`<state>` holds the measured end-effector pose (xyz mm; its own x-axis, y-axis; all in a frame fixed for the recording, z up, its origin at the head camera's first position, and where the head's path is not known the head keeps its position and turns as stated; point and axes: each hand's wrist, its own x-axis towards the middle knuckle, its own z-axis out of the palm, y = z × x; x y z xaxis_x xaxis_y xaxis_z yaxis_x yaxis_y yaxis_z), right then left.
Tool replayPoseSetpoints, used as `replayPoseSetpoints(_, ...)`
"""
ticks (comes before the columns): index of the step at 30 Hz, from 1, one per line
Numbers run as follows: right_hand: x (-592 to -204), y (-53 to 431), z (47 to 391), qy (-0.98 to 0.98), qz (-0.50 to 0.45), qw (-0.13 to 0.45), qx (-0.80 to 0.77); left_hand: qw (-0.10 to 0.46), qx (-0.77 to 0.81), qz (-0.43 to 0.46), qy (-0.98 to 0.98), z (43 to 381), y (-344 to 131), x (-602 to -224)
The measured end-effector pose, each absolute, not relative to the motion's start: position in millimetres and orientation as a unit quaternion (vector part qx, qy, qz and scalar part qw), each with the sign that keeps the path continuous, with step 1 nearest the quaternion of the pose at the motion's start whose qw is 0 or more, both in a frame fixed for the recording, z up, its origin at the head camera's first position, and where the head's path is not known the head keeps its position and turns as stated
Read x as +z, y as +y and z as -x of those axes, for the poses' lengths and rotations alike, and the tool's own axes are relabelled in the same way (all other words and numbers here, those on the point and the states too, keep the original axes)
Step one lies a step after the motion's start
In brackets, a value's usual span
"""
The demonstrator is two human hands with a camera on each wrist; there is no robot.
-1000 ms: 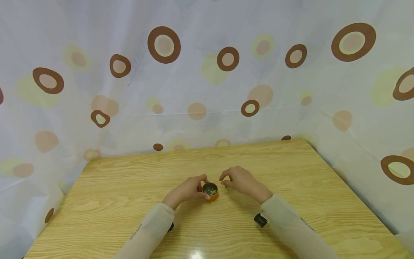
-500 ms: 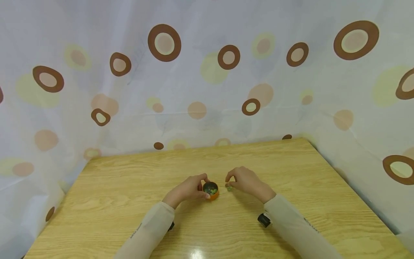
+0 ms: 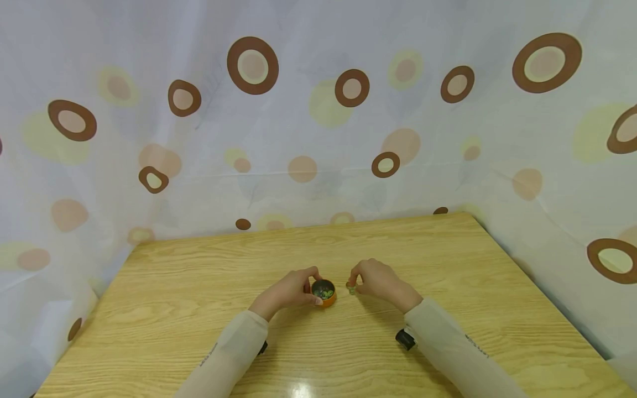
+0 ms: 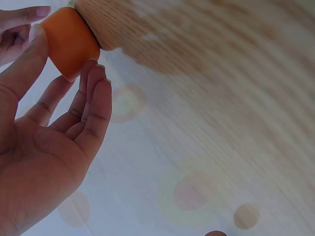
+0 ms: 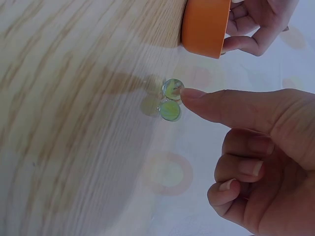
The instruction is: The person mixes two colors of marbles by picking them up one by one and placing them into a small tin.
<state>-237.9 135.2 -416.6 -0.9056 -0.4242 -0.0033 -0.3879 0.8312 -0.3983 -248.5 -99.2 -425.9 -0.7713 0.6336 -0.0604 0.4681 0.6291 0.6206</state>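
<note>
My left hand point(image 3: 291, 290) grips a small orange bowl point(image 3: 328, 303) with a dark inside, thumb at the near side and fingers at the far side. Several greenish marbles show inside the bowl point(image 4: 69, 42). Just right of it, my right hand point(image 3: 380, 282) has its thumb and index finger down at two clear glass marbles with green swirls. In the right wrist view, the thumb tip touches the upper marble point(image 5: 173, 89), which the hand appears to pinch; the index finger is mostly hidden. The lower marble point(image 5: 170, 111) lies on the table against it. The right hand's other fingers are curled.
The wooden table point(image 3: 209, 265) stretches out around both hands. Behind it and along its sides hangs a pale curtain point(image 3: 278, 138) printed with brown, peach and yellow circles. A dark wrist camera point(image 3: 405, 339) sits under the right sleeve.
My right hand has shifted slightly right, away from the bowl, and its thumb and index finger have come down onto a marble. The left hand still holds the bowl in the same place.
</note>
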Motion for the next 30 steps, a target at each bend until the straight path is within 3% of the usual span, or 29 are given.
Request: replayPoseSetpoints(30, -421.3, 129.8, 233.7, 0.957, 0.207, 0.053, -0.195, 0.132, 0.304, -0.316, 0.889, 248.1, -99.5, -426.4)
